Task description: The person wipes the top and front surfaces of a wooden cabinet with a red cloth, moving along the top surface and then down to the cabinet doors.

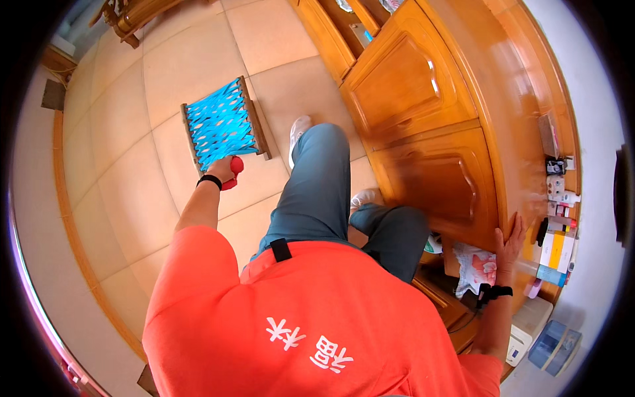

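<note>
My left hand [222, 169] reaches down over the tiled floor, closed around a red rounded object [236, 165] whose exact kind I cannot tell. Just beyond it is a low wooden stool [245, 101] with a seat of woven bright blue straps [221, 121]. The hand overlaps the stool's near corner, and whether it touches the frame is unclear. On the other side, my right hand [509, 243] lies with its fingers spread on the edge of a glossy wooden cabinet [496, 149], holding nothing.
Small boxes and bottles [555, 248] line the cabinet top by the wall, with a white box [528, 325] and a blue translucent container [554, 347] nearer. Below my right hand, an open compartment holds a flowered cloth [476, 268]. Wooden furniture [131, 20] stands across the floor.
</note>
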Action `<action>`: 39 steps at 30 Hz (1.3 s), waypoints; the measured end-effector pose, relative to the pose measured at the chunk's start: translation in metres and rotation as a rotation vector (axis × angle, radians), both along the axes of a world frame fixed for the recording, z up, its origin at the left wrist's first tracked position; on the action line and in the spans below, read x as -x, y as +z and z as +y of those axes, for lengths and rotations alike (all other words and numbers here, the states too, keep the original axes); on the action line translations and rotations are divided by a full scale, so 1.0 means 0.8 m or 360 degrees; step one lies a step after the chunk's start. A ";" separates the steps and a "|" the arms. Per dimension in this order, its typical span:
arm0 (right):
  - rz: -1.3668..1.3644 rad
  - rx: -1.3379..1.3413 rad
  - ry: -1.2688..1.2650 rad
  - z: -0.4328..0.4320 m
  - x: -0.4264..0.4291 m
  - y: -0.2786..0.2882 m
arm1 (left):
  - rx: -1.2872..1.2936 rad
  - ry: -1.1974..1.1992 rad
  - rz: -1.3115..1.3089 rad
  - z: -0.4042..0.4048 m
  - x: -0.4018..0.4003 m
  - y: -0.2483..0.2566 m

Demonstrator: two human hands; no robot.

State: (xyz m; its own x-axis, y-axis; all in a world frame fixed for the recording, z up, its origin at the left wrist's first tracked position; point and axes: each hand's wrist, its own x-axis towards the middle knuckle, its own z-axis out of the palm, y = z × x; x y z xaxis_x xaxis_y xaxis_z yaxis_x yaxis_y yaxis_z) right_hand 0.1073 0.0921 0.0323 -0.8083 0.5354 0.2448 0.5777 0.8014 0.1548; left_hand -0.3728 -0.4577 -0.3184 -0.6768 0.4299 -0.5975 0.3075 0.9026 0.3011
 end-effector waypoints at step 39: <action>0.0956 0.0228 0.0206 -0.044 0.139 0.080 | -0.1186 -0.0922 0.0032 0.277 -0.102 0.261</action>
